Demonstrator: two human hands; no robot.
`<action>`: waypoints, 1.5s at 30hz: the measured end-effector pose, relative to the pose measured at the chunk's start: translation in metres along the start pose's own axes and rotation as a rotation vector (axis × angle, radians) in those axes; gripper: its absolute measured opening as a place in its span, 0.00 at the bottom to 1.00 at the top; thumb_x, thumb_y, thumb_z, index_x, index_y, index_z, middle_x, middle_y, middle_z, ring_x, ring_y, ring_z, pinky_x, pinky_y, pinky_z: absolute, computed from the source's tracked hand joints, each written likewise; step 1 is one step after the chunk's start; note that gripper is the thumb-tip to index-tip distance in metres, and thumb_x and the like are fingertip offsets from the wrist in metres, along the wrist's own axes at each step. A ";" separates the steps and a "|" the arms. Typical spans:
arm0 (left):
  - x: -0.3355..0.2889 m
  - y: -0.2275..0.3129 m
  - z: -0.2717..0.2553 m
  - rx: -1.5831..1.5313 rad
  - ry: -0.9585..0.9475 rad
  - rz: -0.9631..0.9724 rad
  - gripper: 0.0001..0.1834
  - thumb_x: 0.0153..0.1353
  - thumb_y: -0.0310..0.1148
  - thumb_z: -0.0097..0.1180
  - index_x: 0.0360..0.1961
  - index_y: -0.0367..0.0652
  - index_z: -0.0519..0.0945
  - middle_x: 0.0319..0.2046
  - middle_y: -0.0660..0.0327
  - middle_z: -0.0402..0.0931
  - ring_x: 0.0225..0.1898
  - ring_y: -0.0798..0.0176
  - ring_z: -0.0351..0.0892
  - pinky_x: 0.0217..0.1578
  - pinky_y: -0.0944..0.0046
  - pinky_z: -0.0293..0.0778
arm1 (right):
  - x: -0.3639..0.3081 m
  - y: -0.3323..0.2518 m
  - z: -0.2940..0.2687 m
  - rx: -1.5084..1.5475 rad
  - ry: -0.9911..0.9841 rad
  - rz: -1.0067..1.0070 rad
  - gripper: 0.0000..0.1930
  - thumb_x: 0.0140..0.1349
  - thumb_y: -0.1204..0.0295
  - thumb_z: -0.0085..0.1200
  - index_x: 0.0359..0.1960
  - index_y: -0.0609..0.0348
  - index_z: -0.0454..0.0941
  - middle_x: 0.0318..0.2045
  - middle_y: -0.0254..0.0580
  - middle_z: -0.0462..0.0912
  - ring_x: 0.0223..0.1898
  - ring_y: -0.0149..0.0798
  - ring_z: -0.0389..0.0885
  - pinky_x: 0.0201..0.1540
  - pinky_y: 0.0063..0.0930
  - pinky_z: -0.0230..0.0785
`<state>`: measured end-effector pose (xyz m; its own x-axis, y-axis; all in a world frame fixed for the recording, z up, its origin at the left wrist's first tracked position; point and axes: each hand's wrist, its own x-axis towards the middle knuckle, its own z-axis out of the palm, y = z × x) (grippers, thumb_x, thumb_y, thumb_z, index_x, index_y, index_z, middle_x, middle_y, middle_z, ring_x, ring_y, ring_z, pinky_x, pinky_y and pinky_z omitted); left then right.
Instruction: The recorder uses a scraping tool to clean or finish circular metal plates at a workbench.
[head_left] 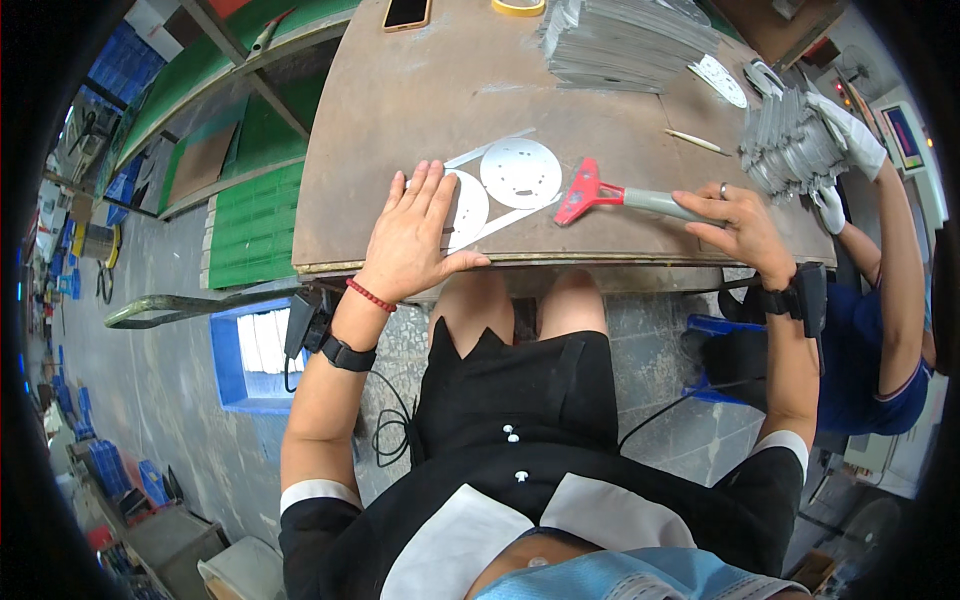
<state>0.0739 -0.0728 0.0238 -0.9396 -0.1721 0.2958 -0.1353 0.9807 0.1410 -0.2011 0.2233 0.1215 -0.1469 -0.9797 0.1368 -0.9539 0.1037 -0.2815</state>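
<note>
My left hand (412,235) lies flat with its fingers together on the table, partly over a white perforated disc (470,208). Right beside that is a second white disc (520,165) with small holes. Narrow pale strips (505,222) run along both sides of the pair; whether they join the discs is unclear. My right hand (738,225) grips the grey handle of a scraper (655,200). Its red head rests at the table just right of the second disc and the end of the near strip.
A tall stack of grey sheet parts (625,45) stands at the table's far side, near a phone (407,13) and a yellow tape roll (518,5). A pencil-like stick (697,141) lies at right. There, a co-worker's white-gloved hands (850,135) touch another stack (790,145).
</note>
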 end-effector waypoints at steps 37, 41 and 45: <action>0.000 0.007 0.004 0.048 0.052 0.001 0.37 0.60 0.51 0.50 0.59 0.29 0.62 0.61 0.39 0.60 0.65 0.44 0.57 0.65 0.46 0.49 | 0.032 -0.056 0.044 -0.198 0.108 0.025 0.20 0.54 0.66 0.58 0.51 0.43 0.77 0.24 0.45 0.76 0.24 0.48 0.76 0.27 0.39 0.69; -0.001 0.001 0.008 0.045 0.051 -0.013 0.37 0.60 0.51 0.49 0.59 0.29 0.61 0.61 0.39 0.60 0.65 0.44 0.57 0.65 0.47 0.49 | 0.022 -0.069 0.058 -0.178 0.187 0.056 0.19 0.56 0.65 0.57 0.51 0.46 0.77 0.24 0.46 0.76 0.22 0.49 0.77 0.25 0.39 0.69; -0.002 0.004 0.006 0.042 0.053 -0.014 0.37 0.60 0.51 0.49 0.59 0.29 0.61 0.60 0.39 0.60 0.65 0.44 0.57 0.65 0.47 0.49 | -0.008 -0.103 0.055 -0.234 0.189 0.145 0.20 0.55 0.63 0.58 0.51 0.47 0.77 0.23 0.46 0.76 0.19 0.49 0.77 0.22 0.40 0.69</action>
<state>0.0735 -0.0676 0.0176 -0.9199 -0.1893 0.3436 -0.1623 0.9810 0.1060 -0.0872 0.2110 0.0970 -0.3108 -0.9049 0.2908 -0.9505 0.2981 -0.0881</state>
